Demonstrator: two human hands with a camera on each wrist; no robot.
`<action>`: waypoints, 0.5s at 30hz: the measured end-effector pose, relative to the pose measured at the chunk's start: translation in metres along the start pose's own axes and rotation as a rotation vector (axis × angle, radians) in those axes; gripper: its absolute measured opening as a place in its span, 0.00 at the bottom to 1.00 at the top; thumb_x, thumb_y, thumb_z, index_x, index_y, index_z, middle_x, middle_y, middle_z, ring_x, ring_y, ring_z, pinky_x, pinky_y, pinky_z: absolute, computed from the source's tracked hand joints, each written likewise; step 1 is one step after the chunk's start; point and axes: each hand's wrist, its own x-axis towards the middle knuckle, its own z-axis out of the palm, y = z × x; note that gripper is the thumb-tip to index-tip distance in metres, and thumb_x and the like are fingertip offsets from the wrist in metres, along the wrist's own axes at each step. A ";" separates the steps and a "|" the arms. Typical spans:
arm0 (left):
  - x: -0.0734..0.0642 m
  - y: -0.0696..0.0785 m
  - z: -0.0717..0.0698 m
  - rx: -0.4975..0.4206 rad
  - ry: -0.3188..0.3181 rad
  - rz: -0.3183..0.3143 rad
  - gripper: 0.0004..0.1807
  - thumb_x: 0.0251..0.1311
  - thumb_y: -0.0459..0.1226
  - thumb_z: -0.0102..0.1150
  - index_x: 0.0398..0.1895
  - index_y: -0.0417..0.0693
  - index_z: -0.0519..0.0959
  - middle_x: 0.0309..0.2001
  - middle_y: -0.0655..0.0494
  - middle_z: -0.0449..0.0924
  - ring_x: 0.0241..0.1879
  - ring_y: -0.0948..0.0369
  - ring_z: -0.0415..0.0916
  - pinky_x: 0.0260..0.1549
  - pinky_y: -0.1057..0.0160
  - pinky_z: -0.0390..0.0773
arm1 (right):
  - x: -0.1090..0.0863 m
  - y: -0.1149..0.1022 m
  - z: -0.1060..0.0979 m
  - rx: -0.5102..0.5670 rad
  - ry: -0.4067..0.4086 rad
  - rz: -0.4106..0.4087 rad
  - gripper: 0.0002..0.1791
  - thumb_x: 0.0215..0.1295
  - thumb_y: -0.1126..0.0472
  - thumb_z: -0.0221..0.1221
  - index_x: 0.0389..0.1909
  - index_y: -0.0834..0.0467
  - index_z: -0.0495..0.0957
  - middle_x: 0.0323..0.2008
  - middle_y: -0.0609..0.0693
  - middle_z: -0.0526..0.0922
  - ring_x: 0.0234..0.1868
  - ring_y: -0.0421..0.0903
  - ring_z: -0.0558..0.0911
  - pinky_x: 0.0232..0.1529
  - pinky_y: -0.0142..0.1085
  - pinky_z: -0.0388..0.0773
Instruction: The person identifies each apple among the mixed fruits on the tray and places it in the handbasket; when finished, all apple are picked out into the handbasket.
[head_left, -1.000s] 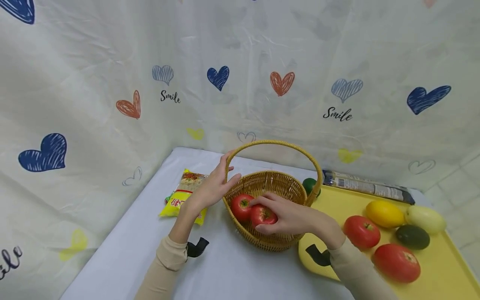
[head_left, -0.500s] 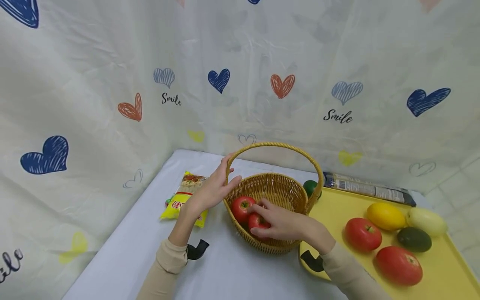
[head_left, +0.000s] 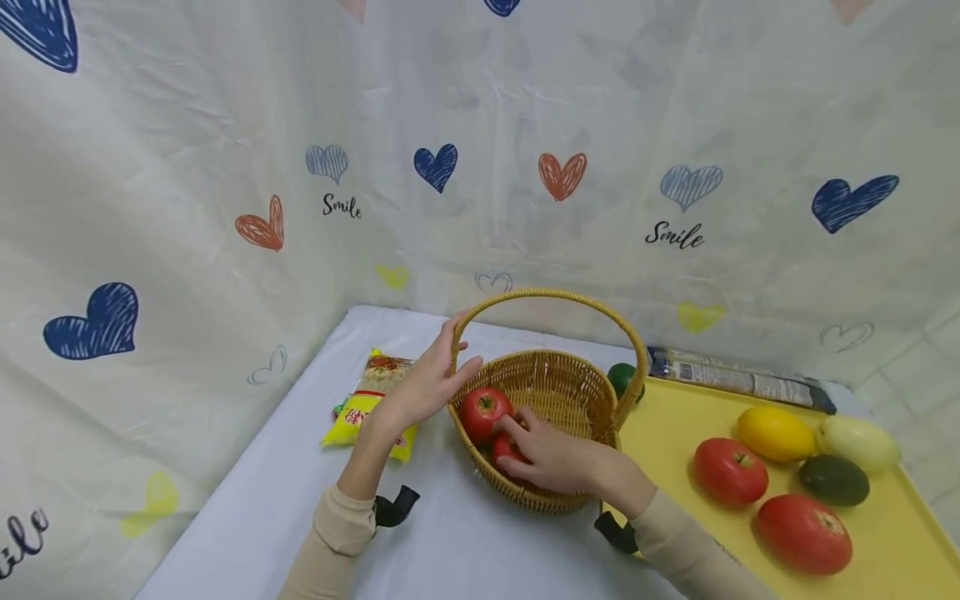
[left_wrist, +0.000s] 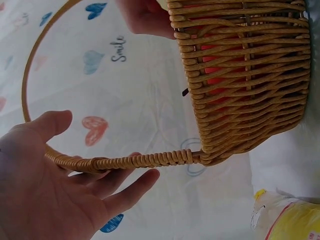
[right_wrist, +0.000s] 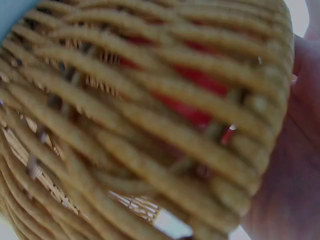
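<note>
In the head view, a woven wicker basket with a tall arched handle stands on the table. My left hand rests against the handle's left side; in the left wrist view its fingers lie loosely behind the handle, with the thumb apart from it. Inside the basket my right hand holds a red apple, its fingers curled over the top. Another red apple sits beside it at the basket's left wall. From the right wrist, the basket's weave hides most of the red fruit.
A yellow tray at right bears two red fruits, a lemon, a pale oval fruit and a dark green one. A yellow food packet lies left; a long package lies behind the tray.
My right hand has moved lower and slightly left into the basket with the apple, which now sits deeper beside the other apple. The left hand stays at the handle.
</note>
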 end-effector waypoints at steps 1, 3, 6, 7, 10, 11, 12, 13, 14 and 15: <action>0.000 0.000 0.000 -0.001 0.002 0.000 0.43 0.74 0.61 0.48 0.83 0.65 0.39 0.84 0.53 0.47 0.77 0.49 0.65 0.69 0.40 0.72 | 0.000 -0.001 0.001 -0.003 0.001 -0.001 0.30 0.78 0.40 0.50 0.71 0.52 0.63 0.64 0.59 0.66 0.58 0.52 0.78 0.61 0.52 0.82; 0.000 0.002 0.000 0.003 0.006 0.001 0.43 0.75 0.60 0.48 0.83 0.66 0.39 0.83 0.53 0.47 0.76 0.49 0.65 0.68 0.39 0.73 | 0.000 -0.002 0.001 -0.008 0.000 0.008 0.29 0.78 0.41 0.50 0.71 0.52 0.62 0.65 0.59 0.66 0.58 0.52 0.78 0.61 0.51 0.82; 0.000 0.004 -0.001 0.010 0.008 0.000 0.43 0.75 0.60 0.48 0.83 0.66 0.39 0.83 0.54 0.48 0.76 0.49 0.66 0.68 0.40 0.73 | -0.001 -0.003 0.001 -0.001 -0.008 0.045 0.32 0.78 0.39 0.50 0.74 0.51 0.60 0.69 0.60 0.64 0.61 0.54 0.76 0.62 0.52 0.81; 0.000 0.004 -0.001 0.011 0.008 0.000 0.43 0.75 0.60 0.48 0.83 0.66 0.39 0.83 0.54 0.48 0.76 0.49 0.66 0.69 0.40 0.73 | -0.003 -0.003 0.001 -0.001 -0.017 0.052 0.33 0.78 0.39 0.50 0.75 0.51 0.60 0.71 0.61 0.63 0.64 0.56 0.76 0.64 0.54 0.80; 0.000 0.005 -0.001 0.018 0.004 -0.002 0.43 0.75 0.60 0.48 0.83 0.65 0.39 0.83 0.54 0.48 0.76 0.49 0.66 0.69 0.41 0.72 | -0.009 -0.005 0.002 -0.025 -0.056 0.063 0.32 0.80 0.41 0.47 0.78 0.50 0.58 0.76 0.63 0.59 0.73 0.65 0.68 0.67 0.59 0.76; 0.000 0.005 -0.001 0.018 0.002 -0.001 0.43 0.75 0.60 0.48 0.83 0.64 0.39 0.83 0.54 0.48 0.76 0.49 0.66 0.69 0.41 0.72 | -0.011 -0.006 0.003 -0.032 -0.065 0.060 0.32 0.81 0.42 0.46 0.78 0.49 0.57 0.77 0.63 0.58 0.75 0.67 0.65 0.67 0.60 0.75; 0.000 0.004 -0.001 0.019 0.000 -0.002 0.44 0.74 0.60 0.49 0.83 0.64 0.39 0.83 0.53 0.48 0.76 0.49 0.66 0.69 0.41 0.72 | -0.012 -0.006 0.003 -0.043 -0.073 0.056 0.31 0.81 0.43 0.46 0.79 0.49 0.57 0.78 0.64 0.56 0.77 0.68 0.63 0.67 0.61 0.74; 0.000 0.004 -0.001 0.022 0.000 -0.002 0.43 0.74 0.60 0.49 0.83 0.64 0.39 0.83 0.53 0.49 0.76 0.49 0.66 0.69 0.41 0.73 | -0.014 -0.006 0.004 -0.054 -0.081 0.053 0.31 0.82 0.43 0.45 0.79 0.48 0.57 0.79 0.64 0.55 0.78 0.69 0.60 0.67 0.62 0.74; -0.001 0.004 -0.001 0.023 0.001 -0.003 0.43 0.75 0.60 0.49 0.83 0.65 0.39 0.83 0.53 0.49 0.76 0.48 0.66 0.69 0.41 0.73 | -0.015 -0.007 0.004 -0.060 -0.083 0.053 0.31 0.82 0.44 0.45 0.79 0.47 0.57 0.80 0.64 0.54 0.79 0.69 0.59 0.67 0.62 0.74; -0.001 0.004 -0.001 0.022 0.001 -0.004 0.43 0.75 0.60 0.49 0.83 0.65 0.39 0.83 0.53 0.48 0.76 0.48 0.66 0.69 0.41 0.73 | -0.016 -0.007 0.005 -0.057 -0.079 0.056 0.31 0.81 0.43 0.45 0.80 0.46 0.57 0.80 0.64 0.53 0.79 0.69 0.58 0.66 0.62 0.75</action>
